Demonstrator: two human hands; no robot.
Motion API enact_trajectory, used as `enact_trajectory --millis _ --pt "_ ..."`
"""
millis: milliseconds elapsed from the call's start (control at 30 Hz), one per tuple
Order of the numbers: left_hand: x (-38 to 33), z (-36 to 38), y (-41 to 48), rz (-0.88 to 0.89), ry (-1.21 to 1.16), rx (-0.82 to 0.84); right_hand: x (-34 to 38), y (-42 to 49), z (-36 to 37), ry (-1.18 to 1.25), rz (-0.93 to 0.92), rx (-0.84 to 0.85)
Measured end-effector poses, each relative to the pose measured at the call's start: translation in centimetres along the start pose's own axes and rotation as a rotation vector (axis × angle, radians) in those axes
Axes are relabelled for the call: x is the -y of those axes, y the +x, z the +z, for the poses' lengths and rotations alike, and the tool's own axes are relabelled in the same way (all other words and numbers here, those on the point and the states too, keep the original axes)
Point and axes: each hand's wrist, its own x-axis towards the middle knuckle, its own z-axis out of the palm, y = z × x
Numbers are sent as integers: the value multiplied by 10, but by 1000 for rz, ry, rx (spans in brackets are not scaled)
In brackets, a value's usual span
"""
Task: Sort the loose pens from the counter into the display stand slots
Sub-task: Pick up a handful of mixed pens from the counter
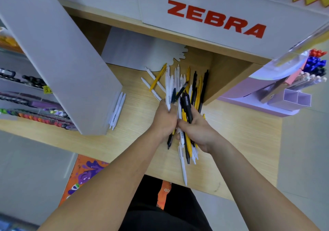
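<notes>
A bundle of white, yellow and black pens fans out over the wooden counter. My left hand grips the white ones at the bundle's left side. My right hand closes around the yellow and black ones, whose tips stick out below it. A few loose white and yellow pens lie on the counter just left of the bundle. Two white pens lie against the white display panel. A lilac display stand with empty square slots stands at the right, coloured pens in its upper rows.
White boxes with red ZEBRA lettering hang over the back of the counter. A rack of markers and pens fills the left side. A wooden upright stands right of the bundle. An orange poster hangs below the counter's front edge.
</notes>
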Motion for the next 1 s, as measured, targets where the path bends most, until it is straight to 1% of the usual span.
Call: enact_trajectory --millis 133,267,400,533,633,733,767,867,933,1000 --pt "11 -11 11 -43 118 -24 -6 -6 1 -75 -30 -120" --pt "21 -17 10 -30 270 50 -8 -6 3 -103 -17 -191" --pt "31 -21 4 -38 292 97 -10 0 9 -72 10 -282" --pt "34 -23 0 -110 320 164 -9 3 19 -77 62 -216" --pt "23 -24 3 -229 201 212 -1 1 22 -101 91 -181" --pt "16 -22 12 -331 50 145 4 -1 20 -125 95 -147" --pt "15 -19 13 -335 46 115 4 -1 20 -125 86 -123" --pt "23 -10 16 -249 134 46 2 0 18 -125 84 -59" --pt "27 -8 15 -196 99 44 0 -1 15 -155 73 -37" --pt "29 -9 16 -185 33 71 -1 -3 11 -167 51 -31"
